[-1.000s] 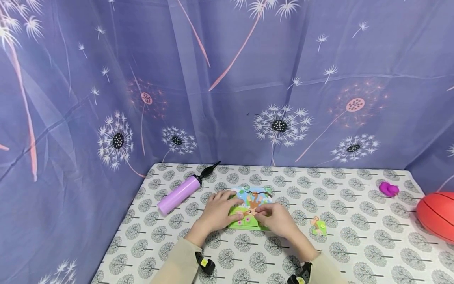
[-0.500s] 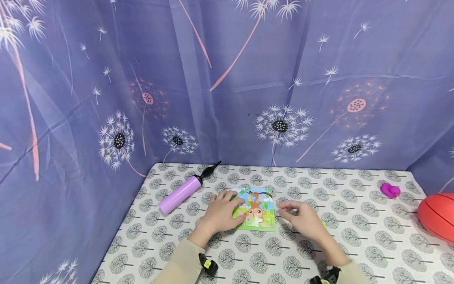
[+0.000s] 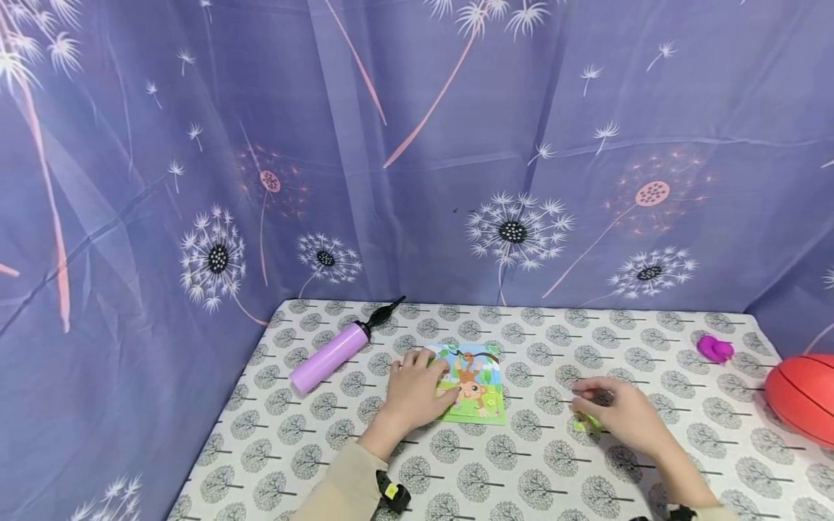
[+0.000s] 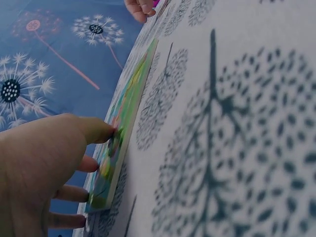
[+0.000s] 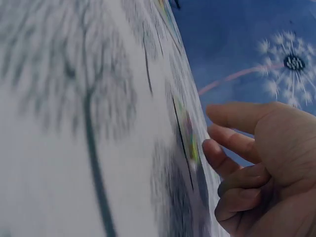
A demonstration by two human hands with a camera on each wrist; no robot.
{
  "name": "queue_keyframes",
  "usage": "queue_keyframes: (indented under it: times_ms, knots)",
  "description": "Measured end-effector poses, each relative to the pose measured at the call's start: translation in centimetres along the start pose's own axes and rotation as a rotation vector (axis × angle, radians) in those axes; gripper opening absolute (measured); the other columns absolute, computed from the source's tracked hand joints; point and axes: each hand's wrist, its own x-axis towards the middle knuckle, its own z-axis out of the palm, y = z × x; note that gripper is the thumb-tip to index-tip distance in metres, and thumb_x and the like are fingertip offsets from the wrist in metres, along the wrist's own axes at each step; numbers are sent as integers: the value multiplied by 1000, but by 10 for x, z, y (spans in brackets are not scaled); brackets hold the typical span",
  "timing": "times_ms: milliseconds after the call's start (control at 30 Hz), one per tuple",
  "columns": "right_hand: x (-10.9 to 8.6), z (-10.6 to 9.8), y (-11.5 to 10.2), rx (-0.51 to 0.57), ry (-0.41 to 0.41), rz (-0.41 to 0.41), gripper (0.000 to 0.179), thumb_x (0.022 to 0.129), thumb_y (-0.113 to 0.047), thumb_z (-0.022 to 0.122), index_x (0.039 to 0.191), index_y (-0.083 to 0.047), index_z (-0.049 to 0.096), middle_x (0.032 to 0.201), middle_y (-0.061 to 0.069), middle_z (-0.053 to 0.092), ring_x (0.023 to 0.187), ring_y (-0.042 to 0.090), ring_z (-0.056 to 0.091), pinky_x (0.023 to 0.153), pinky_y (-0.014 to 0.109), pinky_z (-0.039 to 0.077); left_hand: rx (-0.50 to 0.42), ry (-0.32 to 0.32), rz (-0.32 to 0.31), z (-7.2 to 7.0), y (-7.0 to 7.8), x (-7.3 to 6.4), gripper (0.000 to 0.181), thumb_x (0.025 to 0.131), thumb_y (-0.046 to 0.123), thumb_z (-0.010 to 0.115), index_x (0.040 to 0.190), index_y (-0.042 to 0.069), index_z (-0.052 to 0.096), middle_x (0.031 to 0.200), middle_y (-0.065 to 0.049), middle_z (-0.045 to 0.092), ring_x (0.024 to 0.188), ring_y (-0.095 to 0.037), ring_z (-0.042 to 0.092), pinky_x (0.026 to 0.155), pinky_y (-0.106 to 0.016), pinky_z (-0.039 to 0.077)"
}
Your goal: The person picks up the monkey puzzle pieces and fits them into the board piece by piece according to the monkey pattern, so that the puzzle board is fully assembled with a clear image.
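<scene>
A monkey jigsaw puzzle (image 3: 478,391) in a flat tray lies on the patterned cloth at the middle of the table. My left hand (image 3: 413,391) rests on its left side, fingers spread. In the left wrist view the thumb presses on the top of the puzzle while the other fingers lie along its far edge. To the right, my right hand (image 3: 622,414) hovers over a loose green puzzle piece (image 3: 586,425), partly hiding it. In the right wrist view thumb and forefinger point at the puzzle piece (image 5: 189,138) with a gap, and the last fingers are curled.
A lilac hand pump (image 3: 331,358) with a black nozzle lies at the back left. Far right stand a purple toy duck (image 3: 714,349) and a red ball (image 3: 804,398). A purple dandelion curtain (image 3: 417,181) hangs behind the cloth-covered table (image 3: 560,481).
My right hand has left the puzzle and moved right to the loose piece. A piece by the monkey's face now sits in the puzzle. The left hand stays on the puzzle.
</scene>
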Motion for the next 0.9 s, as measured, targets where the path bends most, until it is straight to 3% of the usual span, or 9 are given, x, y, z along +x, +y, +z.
queue_keyframes:
  times_ms: [133,300,400,467,600,767,900]
  knots:
    - [-6,-8,10,-122,8,-21,48,86,-39,85,121,-9,72,99,-2,69,87,14,64,76,32,52,-11,11,-20,1,2,-1,45,96,61,60,125,27,66,134,-3,57,131,-33,50,106,-61,43]
    - [-9,-13,14,-81,-48,-33,61,76,-37,92,122,-4,70,104,5,67,92,19,63,77,29,56,-22,10,-18,-1,2,-2,47,95,61,62,126,26,65,135,-4,57,132,-34,49,107,-62,42]
    - [-8,-15,13,-160,-57,-69,58,72,-40,94,116,-8,72,103,2,67,93,18,61,81,34,55,-13,-7,-9,0,1,-3,56,93,67,61,132,27,63,140,-6,55,134,-35,47,107,-64,42]
    - [-8,-16,12,-220,-60,-86,53,72,-42,93,111,-12,73,103,0,69,94,20,62,84,44,55,3,-37,-9,-1,2,-3,66,91,73,60,141,30,61,145,-7,52,137,-35,45,108,-65,41]
    - [-9,-18,11,-247,-82,-70,47,73,-39,93,106,-13,73,105,1,70,93,22,64,84,54,55,34,-83,-10,-3,7,-2,81,87,81,57,153,34,53,152,-10,48,140,-37,42,109,-68,39]
    - [-11,-17,9,-216,-88,-52,45,74,-37,92,104,-12,70,97,-2,66,84,14,59,76,33,53,43,-92,-16,-3,10,-2,87,83,84,57,154,34,51,153,-12,46,141,-39,41,109,-68,39]
    - [-13,-15,10,-132,-90,-57,35,79,-30,90,101,-12,69,90,-2,64,78,11,59,69,25,53,21,-105,-19,-5,9,-2,90,82,84,59,155,33,51,160,-10,41,145,-40,37,111,-71,34]
